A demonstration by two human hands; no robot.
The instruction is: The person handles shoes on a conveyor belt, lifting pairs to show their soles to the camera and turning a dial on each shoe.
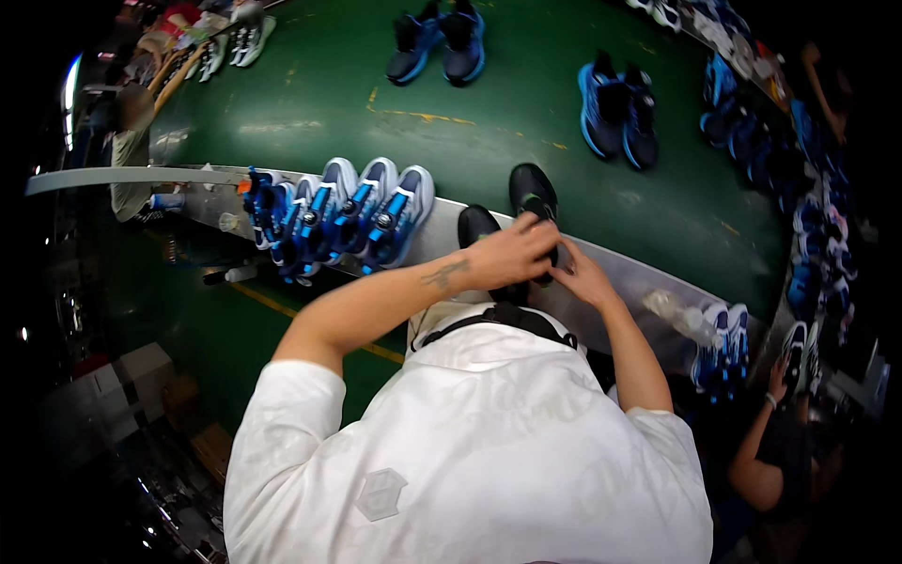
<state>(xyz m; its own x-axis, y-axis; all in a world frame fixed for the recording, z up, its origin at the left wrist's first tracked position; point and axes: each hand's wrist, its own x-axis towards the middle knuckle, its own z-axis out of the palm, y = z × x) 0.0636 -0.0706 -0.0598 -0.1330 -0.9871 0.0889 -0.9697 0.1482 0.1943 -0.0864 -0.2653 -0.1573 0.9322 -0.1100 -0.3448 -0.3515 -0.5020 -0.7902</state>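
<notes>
Two black shoes stand side by side in front of me at the grey metal edge. The right black shoe [534, 193] points away from me, toe on the green surface; the left black shoe [477, 223] is partly covered by my forearm. My left hand [512, 254] reaches over the right shoe's ankle part with bent, slightly blurred fingers. Close against it, my right hand [584, 277] has its thumb and fingers drawn together at the shoe's near end. Whatever the fingertips of both hands pinch is too small or hidden to make out.
Several blue and white shoes [399, 218] line the metal ledge [658, 282] to my left. Navy shoe pairs [437, 42] [618, 111] stand on the green surface [310, 103] ahead. At right are a crumpled clear plastic bag [662, 303], more shoes [722, 348] and another person's arm [756, 451].
</notes>
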